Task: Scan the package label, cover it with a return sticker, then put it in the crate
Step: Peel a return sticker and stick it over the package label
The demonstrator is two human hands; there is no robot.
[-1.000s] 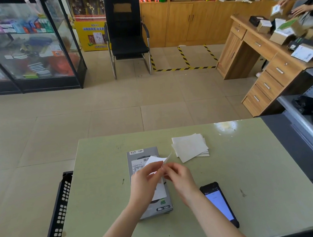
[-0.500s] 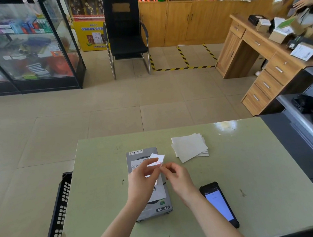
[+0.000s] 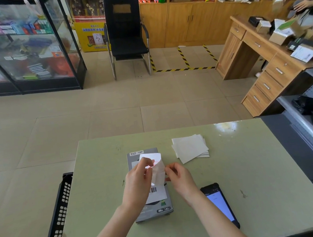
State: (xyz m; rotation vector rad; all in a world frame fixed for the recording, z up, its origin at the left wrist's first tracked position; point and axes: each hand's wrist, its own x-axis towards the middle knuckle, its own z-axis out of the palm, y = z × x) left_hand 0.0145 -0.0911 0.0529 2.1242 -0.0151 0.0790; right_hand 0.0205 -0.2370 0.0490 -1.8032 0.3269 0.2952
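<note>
A grey package (image 3: 157, 212) lies flat on the green table (image 3: 253, 176) in front of me, its white barcode label (image 3: 157, 191) facing up. Both hands hover just above it with a white return sticker (image 3: 156, 166) between them. My left hand (image 3: 139, 183) pinches the sticker's upper left part, which curls upward. My right hand (image 3: 178, 175) pinches its right edge. The sticker hides the upper half of the label. A black perforated crate (image 3: 57, 213) stands on the floor against the table's left edge.
A stack of white sticker sheets (image 3: 190, 147) lies behind and right of the package. A black handheld scanner (image 3: 220, 204) with a lit screen rests near my right forearm. A black chair (image 3: 126, 31), a glass cabinet and a wooden desk with boxes stand farther off.
The sticker has peeled further open between my hands and now hangs down as a larger sheet over the label. Both hands stayed above the package.
</note>
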